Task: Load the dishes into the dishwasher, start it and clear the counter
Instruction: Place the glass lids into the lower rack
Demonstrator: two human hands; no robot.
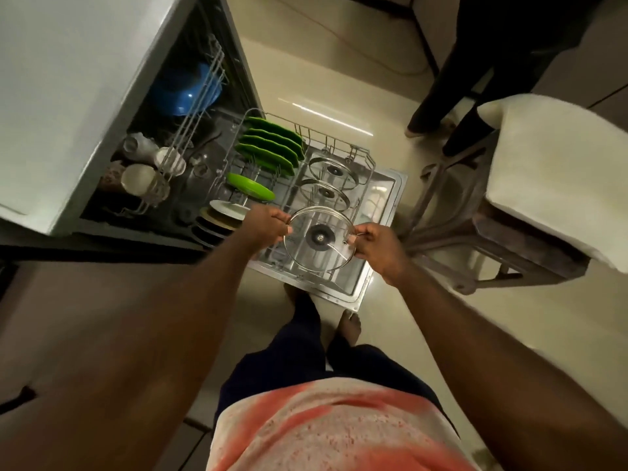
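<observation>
I have both hands on a glass lid (pixel 319 237), held over the near end of the pulled-out lower rack (pixel 368 164). My left hand (pixel 268 226) grips its rim at the lid's nine o'clock, fingers curled round the edge; my right hand (pixel 377 244) pinches the rim at three o'clock. The lid's underside faces me, with a dark centre disc showing; whether its lower edge touches the rack wires I cannot tell. At twelve o'clock from it two more glass lids (pixel 334 171) stand one behind the other in the rack. At eleven o'clock a row of green plates (pixel 268 147) stands on edge, and a white plate (pixel 226 209) stands at ten o'clock, just beside my left hand. The rack sits over the open dishwasher door (pixel 384 198). Farther out at ten o'clock, the upper rack (pixel 204 96) holds a blue bowl (pixel 190 93) and pale cups (pixel 139 178). At two o'clock stands a stool (pixel 557 171) with a white cushion, and at one o'clock another person's dark trouser legs (pixel 475 79).
</observation>
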